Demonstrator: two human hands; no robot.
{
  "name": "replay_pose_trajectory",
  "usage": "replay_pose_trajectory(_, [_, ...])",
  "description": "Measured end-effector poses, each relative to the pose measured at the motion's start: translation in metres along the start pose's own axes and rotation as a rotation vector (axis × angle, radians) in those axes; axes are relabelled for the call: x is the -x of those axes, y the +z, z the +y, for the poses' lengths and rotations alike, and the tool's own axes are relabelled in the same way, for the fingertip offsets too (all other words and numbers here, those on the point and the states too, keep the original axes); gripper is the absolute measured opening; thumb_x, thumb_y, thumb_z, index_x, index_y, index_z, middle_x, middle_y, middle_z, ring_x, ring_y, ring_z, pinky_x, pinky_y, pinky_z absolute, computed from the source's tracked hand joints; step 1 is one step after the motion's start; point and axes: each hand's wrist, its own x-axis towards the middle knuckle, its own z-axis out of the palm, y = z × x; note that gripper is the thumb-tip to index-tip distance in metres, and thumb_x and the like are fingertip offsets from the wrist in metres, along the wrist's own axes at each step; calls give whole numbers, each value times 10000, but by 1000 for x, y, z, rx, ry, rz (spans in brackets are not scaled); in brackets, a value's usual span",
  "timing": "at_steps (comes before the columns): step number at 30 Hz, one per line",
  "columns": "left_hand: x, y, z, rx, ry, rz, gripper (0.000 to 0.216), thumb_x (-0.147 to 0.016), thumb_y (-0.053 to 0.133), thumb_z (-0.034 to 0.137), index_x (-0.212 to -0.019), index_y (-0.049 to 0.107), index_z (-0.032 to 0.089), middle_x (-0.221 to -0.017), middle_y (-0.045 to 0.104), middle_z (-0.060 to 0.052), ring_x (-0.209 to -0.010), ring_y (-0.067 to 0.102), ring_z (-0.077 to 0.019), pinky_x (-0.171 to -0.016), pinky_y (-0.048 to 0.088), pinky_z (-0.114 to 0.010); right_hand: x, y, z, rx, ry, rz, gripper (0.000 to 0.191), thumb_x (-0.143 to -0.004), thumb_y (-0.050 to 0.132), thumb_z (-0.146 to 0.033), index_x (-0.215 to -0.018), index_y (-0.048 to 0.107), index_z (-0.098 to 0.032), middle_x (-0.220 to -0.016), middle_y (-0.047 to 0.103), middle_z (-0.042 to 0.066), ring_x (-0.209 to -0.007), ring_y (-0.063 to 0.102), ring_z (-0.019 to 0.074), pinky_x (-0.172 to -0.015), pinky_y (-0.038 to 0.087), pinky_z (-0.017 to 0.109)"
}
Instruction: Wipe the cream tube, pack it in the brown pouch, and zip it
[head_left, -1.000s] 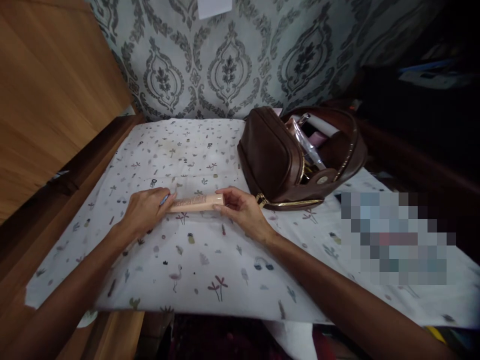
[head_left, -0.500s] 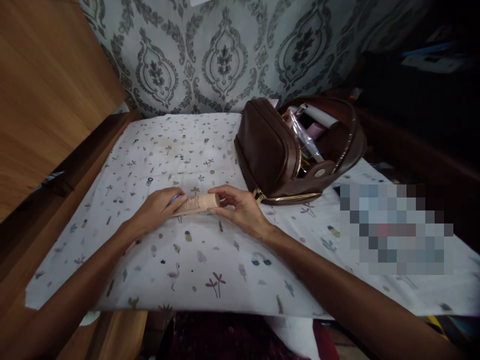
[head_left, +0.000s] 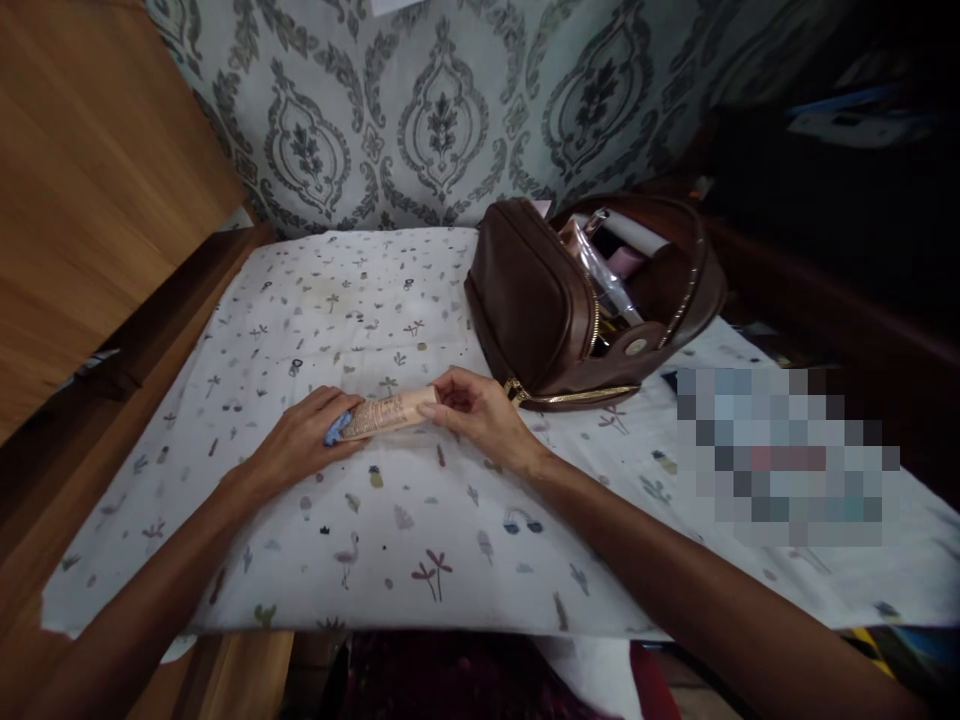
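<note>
A beige cosmetic tube (head_left: 388, 412) with small printed writing lies nearly level between my two hands, just above the cloth-covered table. My left hand (head_left: 306, 432) is closed round its left end, with a crumpled blue piece (head_left: 337, 428), perhaps cloth, bunched against the tube there. At the other end, the fingers and thumb of my right hand (head_left: 480, 415) pinch the plain beige end and partly hide it. Close beyond my right hand stands a brown cosmetic bag (head_left: 534, 290), unzipped.
Inside the bag are a shiny pink pouch (head_left: 600, 270) and other toiletries. A white printed cloth (head_left: 420, 540) covers the table. Something pixelated (head_left: 787, 455) lies at the right. A wooden panel (head_left: 97, 170) rises on the left, and a patterned curtain (head_left: 442, 110) hangs behind.
The tube has turned so that its dense printing faces up, and more of the blue piece shows. My right thumb now lies over the tube's right end.
</note>
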Motion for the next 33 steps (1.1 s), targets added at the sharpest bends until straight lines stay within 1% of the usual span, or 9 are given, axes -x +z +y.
replay_pose_trajectory(5, [-1,-17,3,141,-58,-83,378,-924,596,472,-1169,631,186,-1060,672,-72,-903,657,-204,-759,515,-302,1,-6,-10,22,-253,-96,250,-841,743,-341,-1071,694,-254,-1180,668,64,-1109,624,194,-862,535,328])
replay_pose_trajectory(9, [0,-20,6,175,-71,-22,367,-903,627,457,-1149,630,184,-1033,680,-60,-890,657,-194,-760,515,-291,4,-6,-11,1,-210,-130,561,-804,786,-324,-1325,577,-303,-1431,538,85,-1272,564,231,-940,540,374])
replay_pose_trajectory(12, [2,-19,7,156,-62,11,355,-900,634,431,-1151,622,179,-1031,673,-65,-896,653,-191,-775,514,-294,5,-4,-9,-7,-136,-135,669,-767,821,-361,-1371,541,-303,-1435,536,93,-1260,573,247,-936,549,400])
replay_pose_trajectory(17, [4,-17,5,112,-45,8,339,-903,621,417,-1154,627,188,-1044,667,-76,-909,648,-202,-770,511,-299,3,-4,-8,-19,-72,-102,357,-835,749,-387,-1159,702,-244,-1151,685,68,-1104,642,219,-899,563,378])
replay_pose_trajectory(24, [2,-18,5,142,-79,7,321,-891,633,405,-1133,628,194,-1016,668,-61,-878,647,-196,-745,503,-292,2,-9,-10,-40,-244,-189,565,-862,671,-221,-1394,569,-379,-1447,522,43,-1312,530,217,-943,565,358])
replay_pose_trajectory(27, [1,-17,6,125,-62,-2,319,-894,629,395,-1147,627,200,-1033,669,-64,-894,648,-200,-749,505,-300,3,-6,-11,33,-218,-125,469,-842,718,-309,-1304,636,-301,-1268,634,57,-1170,608,206,-890,564,340])
replay_pose_trajectory(29, [1,-15,5,105,-44,0,325,-899,624,392,-1160,624,199,-1046,668,-70,-907,648,-204,-754,506,-305,5,-4,-12,117,-141,-49,383,-849,717,-418,-1181,678,-230,-916,696,21,-864,659,167,-742,546,300])
replay_pose_trajectory(31, [0,-14,5,80,-25,2,342,-905,619,401,-1179,620,197,-1065,666,-81,-929,648,-210,-763,507,-309,6,-4,-13,208,-41,-1,393,-920,601,-529,-1090,676,-182,-596,589,-44,-576,568,130,-606,475,279])
replay_pose_trajectory(33, [-1,-14,6,62,-16,-1,354,-906,617,415,-1187,621,200,-1079,665,-87,-940,649,-216,-770,510,-312,7,-5,-14,271,12,25,490,-990,425,-584,-1079,653,-159,-492,511,-65,-478,498,126,-565,431,283])
